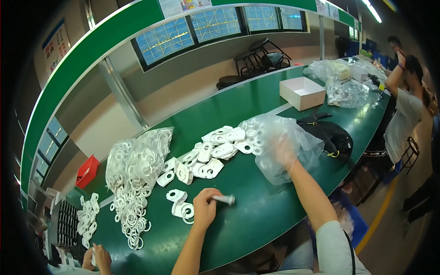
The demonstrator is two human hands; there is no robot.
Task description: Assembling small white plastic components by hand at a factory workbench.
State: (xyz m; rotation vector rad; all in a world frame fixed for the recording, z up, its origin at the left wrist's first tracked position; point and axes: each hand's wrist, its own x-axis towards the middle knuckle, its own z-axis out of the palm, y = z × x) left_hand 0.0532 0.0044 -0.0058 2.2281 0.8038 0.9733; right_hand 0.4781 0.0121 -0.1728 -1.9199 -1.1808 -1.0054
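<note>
Grey sleeve (337, 245), bare forearms

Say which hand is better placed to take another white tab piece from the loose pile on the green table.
Probably the left hand: it holds a small white cylinder beside the white tab pieces. The right hand is inside the clear plastic bag.

1 white box (301, 93), 2 stools (256, 57)
</note>
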